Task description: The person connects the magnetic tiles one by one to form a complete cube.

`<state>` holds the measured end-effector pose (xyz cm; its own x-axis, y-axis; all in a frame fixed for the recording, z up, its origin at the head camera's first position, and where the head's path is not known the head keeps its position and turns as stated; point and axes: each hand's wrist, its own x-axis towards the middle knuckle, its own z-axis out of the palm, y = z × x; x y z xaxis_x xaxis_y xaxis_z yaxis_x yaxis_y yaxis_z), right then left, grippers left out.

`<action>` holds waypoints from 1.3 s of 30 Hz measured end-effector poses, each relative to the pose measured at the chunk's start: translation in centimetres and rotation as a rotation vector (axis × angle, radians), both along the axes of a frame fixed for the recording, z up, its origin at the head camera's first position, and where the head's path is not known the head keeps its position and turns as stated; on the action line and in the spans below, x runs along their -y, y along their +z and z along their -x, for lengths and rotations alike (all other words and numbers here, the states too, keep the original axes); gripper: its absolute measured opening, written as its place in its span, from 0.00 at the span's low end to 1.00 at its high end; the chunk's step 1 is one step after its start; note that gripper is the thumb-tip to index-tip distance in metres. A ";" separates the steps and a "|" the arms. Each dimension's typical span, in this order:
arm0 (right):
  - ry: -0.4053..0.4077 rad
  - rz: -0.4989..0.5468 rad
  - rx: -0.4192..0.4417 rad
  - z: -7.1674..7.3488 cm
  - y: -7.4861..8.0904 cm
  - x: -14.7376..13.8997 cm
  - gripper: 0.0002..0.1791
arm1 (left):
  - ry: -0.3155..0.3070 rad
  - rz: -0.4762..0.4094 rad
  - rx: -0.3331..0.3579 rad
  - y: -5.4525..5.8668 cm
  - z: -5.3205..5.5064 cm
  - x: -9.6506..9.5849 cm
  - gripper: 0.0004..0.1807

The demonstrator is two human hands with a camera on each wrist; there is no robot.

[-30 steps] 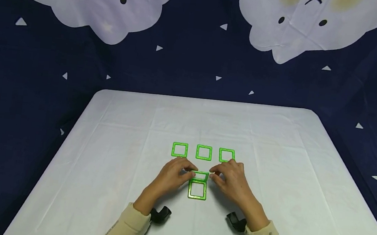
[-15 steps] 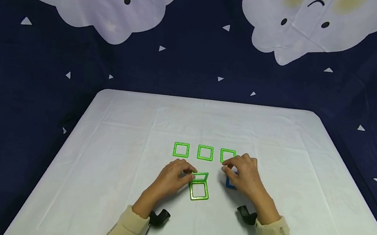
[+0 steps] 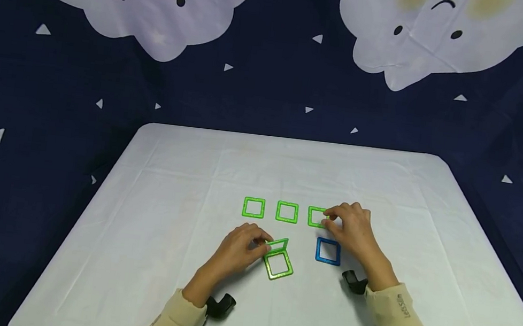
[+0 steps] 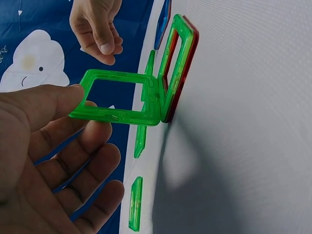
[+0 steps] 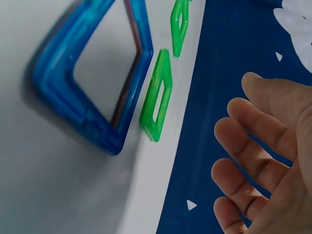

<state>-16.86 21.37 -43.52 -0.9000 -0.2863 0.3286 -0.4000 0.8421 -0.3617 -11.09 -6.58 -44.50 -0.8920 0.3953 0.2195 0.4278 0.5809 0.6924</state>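
My left hand point(image 3: 242, 247) pinches the edge of a raised green square magnetic tile point(image 4: 117, 116) between thumb and index finger. That tile meets a second green tile point(image 3: 281, 275) along one edge, at an angle. A red layer point(image 4: 187, 68) shows against the second tile's underside in the left wrist view. My right hand point(image 3: 353, 227) hovers over the right end of the rightmost green tile point(image 3: 310, 216) in the back row, fingers loosely curved and holding nothing. Just below that hand lies a blue square tile point(image 3: 319, 249), with a reddish inner edge in the right wrist view.
Two more green square tiles, a left one point(image 3: 253, 216) and a middle one point(image 3: 286, 220), lie flat in the back row. They rest on a white-covered table point(image 3: 180, 191). Behind it hangs a dark blue cloth point(image 3: 259, 98) with clouds and small white triangles.
My right hand has moved away from the joined green tiles, up and to the right, uncovering the blue tile. Held by my left hand, the joined tiles have turned, their near end swinging right.
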 end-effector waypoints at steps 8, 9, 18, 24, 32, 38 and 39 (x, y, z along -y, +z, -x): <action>-0.040 -0.020 0.100 0.9 -0.1 -0.2 0.15 | 0.010 -0.006 -0.001 -0.2 -0.2 0.0 0.07; -0.042 -0.022 0.108 1.0 -0.1 -0.2 0.15 | 0.010 -0.006 -0.002 -0.1 -0.3 0.0 0.07; -0.058 -0.054 0.179 2.0 -0.3 -0.8 0.20 | 0.034 -0.004 0.037 -0.1 -0.4 0.0 0.07; -0.061 -0.084 0.248 2.7 -0.4 -1.3 0.24 | 0.044 0.000 0.030 -0.1 -0.6 0.1 0.08; -0.036 -0.100 0.287 3.3 -0.5 -1.9 0.24 | 0.059 -0.013 0.015 -0.3 -1.0 0.3 0.08; -0.007 -0.105 0.330 3.7 -0.7 -1.7 0.24 | 0.068 -0.016 0.014 -0.3 -1.2 0.5 0.08; -0.005 -0.109 0.335 3.8 -0.7 -1.7 0.24 | 0.069 -0.018 0.019 -0.3 -1.3 0.5 0.08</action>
<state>-20.64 23.07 -44.26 -0.9541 -0.2990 -0.0176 -0.2703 0.8847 -0.3797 -9.83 -7.07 -44.81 -0.9210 0.3290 0.2086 0.3739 0.5963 0.7104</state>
